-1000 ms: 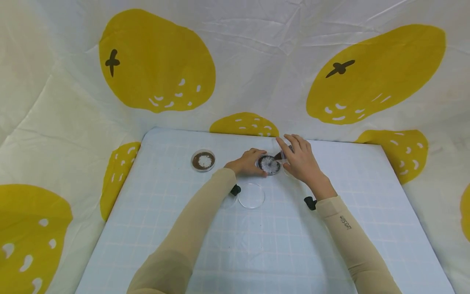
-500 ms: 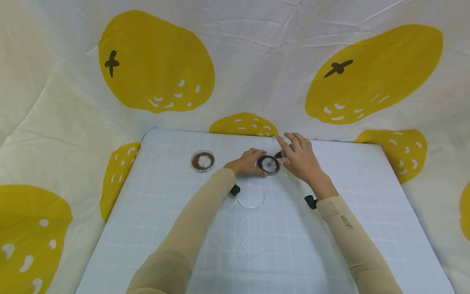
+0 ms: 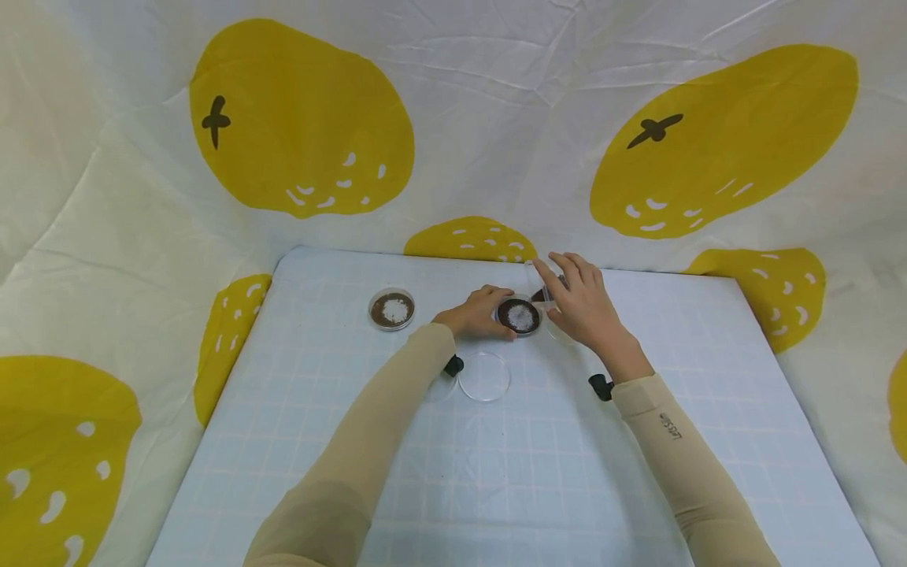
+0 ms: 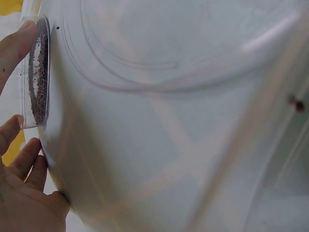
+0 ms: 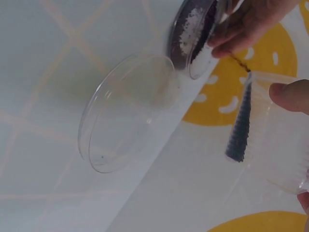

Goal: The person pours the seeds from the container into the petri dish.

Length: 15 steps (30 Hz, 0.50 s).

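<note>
Petri dish [image 3: 526,335]: round, clear-walled, near the far edge of the surface [image 3: 453,488]; white powdery patch at centre, broad ring of dark granules around it. Left hand [image 3: 478,313]: fingers parted to the dish's width, gripping its side. Right hand [image 3: 584,307]: thumb and fingers set wide, holding a clear cup [image 5: 277,145], tilted, dark granules along its lower side; a thin stream [image 5: 239,63] falls from the lip towards the dish. Second dish [image 3: 393,327], with brown and white contents, well apart to the left.

Versus one second earlier: white patch smaller, dark ring wider; left hand and second dish essentially unmoved
</note>
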### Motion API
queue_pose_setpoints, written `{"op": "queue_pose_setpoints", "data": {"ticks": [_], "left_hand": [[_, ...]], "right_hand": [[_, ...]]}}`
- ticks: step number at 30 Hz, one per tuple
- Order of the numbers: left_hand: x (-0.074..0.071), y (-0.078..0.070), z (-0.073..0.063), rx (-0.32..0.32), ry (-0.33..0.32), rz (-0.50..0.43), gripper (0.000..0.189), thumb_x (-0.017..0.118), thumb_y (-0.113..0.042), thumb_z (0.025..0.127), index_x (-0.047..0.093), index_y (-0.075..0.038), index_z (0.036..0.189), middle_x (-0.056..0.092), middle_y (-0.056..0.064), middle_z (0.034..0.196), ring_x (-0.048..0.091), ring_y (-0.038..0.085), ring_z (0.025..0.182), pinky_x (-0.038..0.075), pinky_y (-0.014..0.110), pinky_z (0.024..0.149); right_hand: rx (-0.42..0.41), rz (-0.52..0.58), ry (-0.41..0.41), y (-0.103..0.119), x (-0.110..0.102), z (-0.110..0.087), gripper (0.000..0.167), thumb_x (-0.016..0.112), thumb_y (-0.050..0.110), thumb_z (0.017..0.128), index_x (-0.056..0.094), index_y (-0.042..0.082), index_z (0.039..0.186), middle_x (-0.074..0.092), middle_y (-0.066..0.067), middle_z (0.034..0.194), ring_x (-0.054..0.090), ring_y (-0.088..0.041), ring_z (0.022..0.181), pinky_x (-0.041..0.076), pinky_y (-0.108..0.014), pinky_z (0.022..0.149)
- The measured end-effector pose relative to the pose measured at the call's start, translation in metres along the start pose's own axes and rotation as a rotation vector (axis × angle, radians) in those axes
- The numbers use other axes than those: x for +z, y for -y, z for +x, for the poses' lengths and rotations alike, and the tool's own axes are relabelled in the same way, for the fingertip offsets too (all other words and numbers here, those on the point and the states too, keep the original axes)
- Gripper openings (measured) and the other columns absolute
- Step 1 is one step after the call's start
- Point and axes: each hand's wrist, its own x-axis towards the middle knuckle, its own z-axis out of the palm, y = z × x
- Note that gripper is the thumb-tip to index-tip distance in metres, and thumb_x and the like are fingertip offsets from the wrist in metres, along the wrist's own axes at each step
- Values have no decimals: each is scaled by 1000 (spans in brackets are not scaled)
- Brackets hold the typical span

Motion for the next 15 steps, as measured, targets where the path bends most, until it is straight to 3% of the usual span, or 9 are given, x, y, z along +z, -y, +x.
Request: {"op": "queue_pose_setpoints", "data": {"ticks": [15], "left_hand": [[1,0,0,-12,4,-1,95,76,-59,83,28,-28,158,24,8,160,23,27,145,29,55,114]], "right_hand": [[3,40,22,2,11,-3,101,94,8,66,40,8,151,40,-26,147,36,-48,133,33,-64,105]]}}
